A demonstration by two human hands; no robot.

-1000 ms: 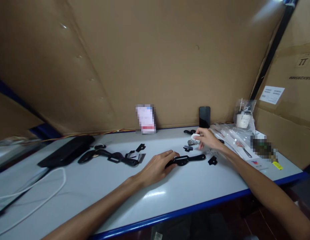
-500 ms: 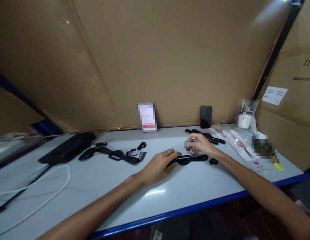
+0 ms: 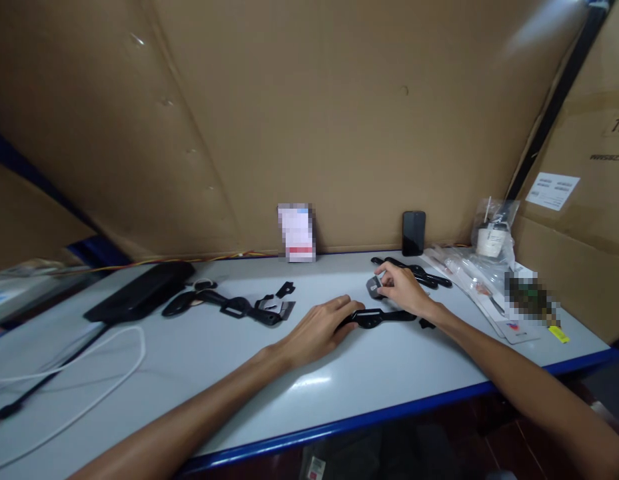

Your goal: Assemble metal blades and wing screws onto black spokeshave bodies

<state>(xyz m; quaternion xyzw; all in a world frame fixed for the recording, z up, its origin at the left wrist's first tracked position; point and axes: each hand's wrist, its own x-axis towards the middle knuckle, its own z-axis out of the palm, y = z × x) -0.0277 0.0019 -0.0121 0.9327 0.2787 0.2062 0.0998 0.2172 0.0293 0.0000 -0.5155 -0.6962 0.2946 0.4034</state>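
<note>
My left hand [image 3: 322, 328] rests on the white table [image 3: 229, 373], its fingers curled over the left end of a long black plastic strap piece [image 3: 384, 317]. My right hand [image 3: 402, 288] hovers just behind that piece, fingers pinched on a small dark grey part [image 3: 373, 287]. A small black clip [image 3: 427, 324] lies by my right wrist. Two more black strap pieces [image 3: 414, 271] lie behind my right hand.
A black phone [image 3: 414, 233] leans on the cardboard wall. Clear plastic bags [image 3: 469, 270] and a bagged white jar [image 3: 490, 237] sit at the right. Black strap parts [image 3: 239, 307], a black case [image 3: 142, 290] and a white cable [image 3: 89, 380] lie at the left.
My right hand has drawn back left toward the strap piece, and the white thing it held a second ago is gone; it now pinches a small dark part. My left hand has stayed put.
</note>
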